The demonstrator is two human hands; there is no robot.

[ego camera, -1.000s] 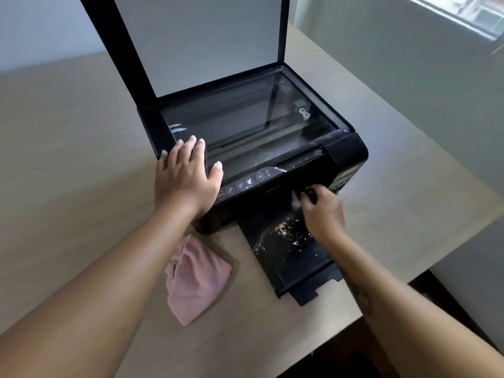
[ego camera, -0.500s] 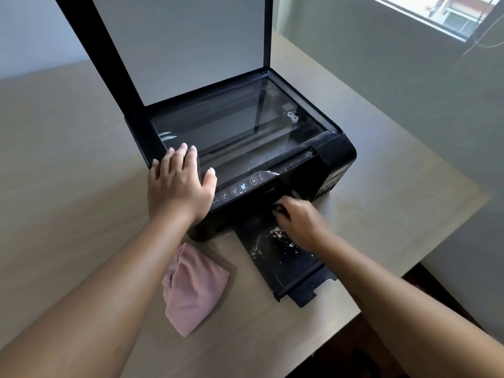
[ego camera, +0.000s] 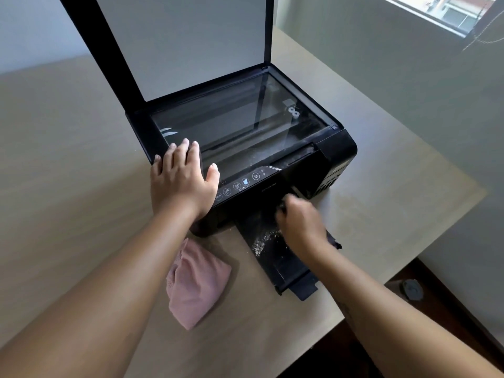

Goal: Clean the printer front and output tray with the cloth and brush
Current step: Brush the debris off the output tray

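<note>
One black printer (ego camera: 321, 156) stands on the beige worktop (ego camera: 68, 165), with its one scanner lid (ego camera: 180, 42) raised upright and the scanner glass (ego camera: 240, 121) uncovered. Two bare hands are at the machine. The left hand (ego camera: 181, 181) lies flat and open, palm down, on the front left corner of the printer, with the fingers spread over the edge of the glass and the thumb near the control panel (ego camera: 242, 184). On this panel I count about five round button icons in one row. The right hand (ego camera: 298, 222) is closed in a fist at the paper slot, just above the one output tray (ego camera: 283, 266); it is blurred, and something small and dark shows at the fingertips, but I cannot tell if it is the brush. The tray is pulled out toward the worktop edge, and one patch of pale crumbs and dust (ego camera: 263, 241) lies on it, just left of the right hand. One pink cloth (ego camera: 195, 285) lies crumpled on the worktop, in front of the printer's left corner and left of the tray, touching neither hand. One window (ego camera: 441, 12) shows at the upper right.
</note>
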